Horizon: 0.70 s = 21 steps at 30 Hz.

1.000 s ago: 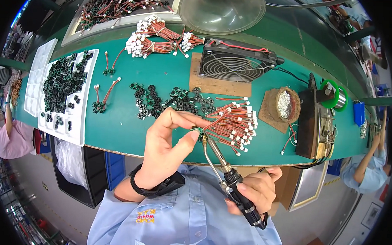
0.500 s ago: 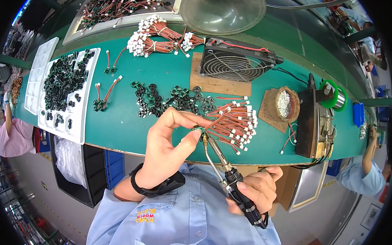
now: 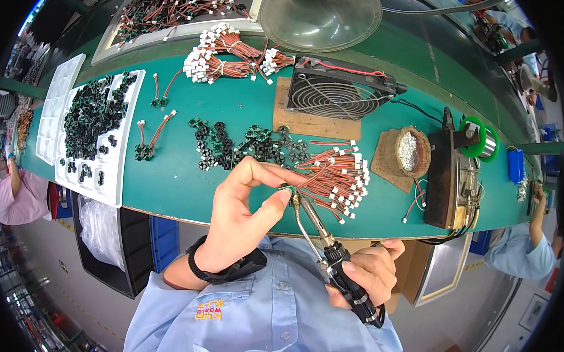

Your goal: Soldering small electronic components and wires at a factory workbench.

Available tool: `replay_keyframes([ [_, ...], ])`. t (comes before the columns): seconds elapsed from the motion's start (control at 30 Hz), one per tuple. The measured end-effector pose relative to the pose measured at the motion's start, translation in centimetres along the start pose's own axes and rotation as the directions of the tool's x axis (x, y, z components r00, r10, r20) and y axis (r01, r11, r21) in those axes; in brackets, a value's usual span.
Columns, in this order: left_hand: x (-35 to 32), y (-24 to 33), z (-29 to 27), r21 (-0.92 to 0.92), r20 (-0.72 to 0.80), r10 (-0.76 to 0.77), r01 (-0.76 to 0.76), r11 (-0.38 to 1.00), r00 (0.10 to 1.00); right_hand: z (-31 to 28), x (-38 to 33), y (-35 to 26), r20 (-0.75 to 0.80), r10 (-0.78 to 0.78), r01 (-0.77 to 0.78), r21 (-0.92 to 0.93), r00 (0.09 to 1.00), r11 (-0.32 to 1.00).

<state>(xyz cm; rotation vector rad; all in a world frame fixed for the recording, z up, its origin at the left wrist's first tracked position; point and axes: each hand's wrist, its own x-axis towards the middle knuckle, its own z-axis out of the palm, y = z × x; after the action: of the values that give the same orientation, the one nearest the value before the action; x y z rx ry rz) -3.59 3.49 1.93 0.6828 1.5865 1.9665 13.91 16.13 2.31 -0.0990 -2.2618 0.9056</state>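
Between thumb and fingers, my left hand [image 3: 246, 206] pinches a small green circuit board [image 3: 287, 189], with a red and black wire lead at its far side. A black-handled soldering iron [image 3: 336, 254] with a thin metal feed tube is gripped in my right hand [image 3: 369, 274]. Its tip meets the board at my left fingertips; the exact contact is too small to make out. Just beyond lies a fan of red and black wire leads with white connectors [image 3: 341, 178]. Several small dark boards [image 3: 223, 142] lie in rows to the left of those leads.
A white tray of dark parts [image 3: 95, 121] stands at left. At the back are bundled leads [image 3: 221, 60], a black fan [image 3: 342, 90] and a lamp shade [image 3: 320, 17]. To the right sit a round pot of white pellets [image 3: 409, 150], a green solder spool [image 3: 479, 137] and a metal-fronted box [image 3: 448, 183].
Both hands stay almost in place, with only a very slight shift of the board and the iron's tip. The grips are unchanged.
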Motion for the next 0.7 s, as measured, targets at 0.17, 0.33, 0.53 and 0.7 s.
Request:
replay_keyframes([
  [0.17, 0.0, -0.1, 0.0, 0.015, 0.013, 0.007, -0.007, 1.0, 1.0, 0.0, 0.0, 0.2, 0.0, -0.007, 0.007, 0.008, 1.0, 1.0],
  [0.33, 0.1, 0.0, 0.1, 0.022, -0.002, 0.006, -0.006, 1.0, 1.0, 0.0, -0.3, 0.3, 0.008, -0.005, 0.005, 0.007, 1.0, 1.0],
  [0.53, 0.0, 0.0, 0.0, 0.012, 0.001, -0.006, 0.006, 1.0, 1.0, -0.1, -0.7, 0.2, 0.021, 0.011, -0.011, -0.007, 1.0, 1.0],
  [0.7, 0.1, 0.1, 0.0, -0.031, 0.012, -0.044, 0.045, 0.999, 0.999, -0.2, -1.0, -0.1, 0.021, 0.032, -0.031, -0.015, 0.999, 0.999],
])
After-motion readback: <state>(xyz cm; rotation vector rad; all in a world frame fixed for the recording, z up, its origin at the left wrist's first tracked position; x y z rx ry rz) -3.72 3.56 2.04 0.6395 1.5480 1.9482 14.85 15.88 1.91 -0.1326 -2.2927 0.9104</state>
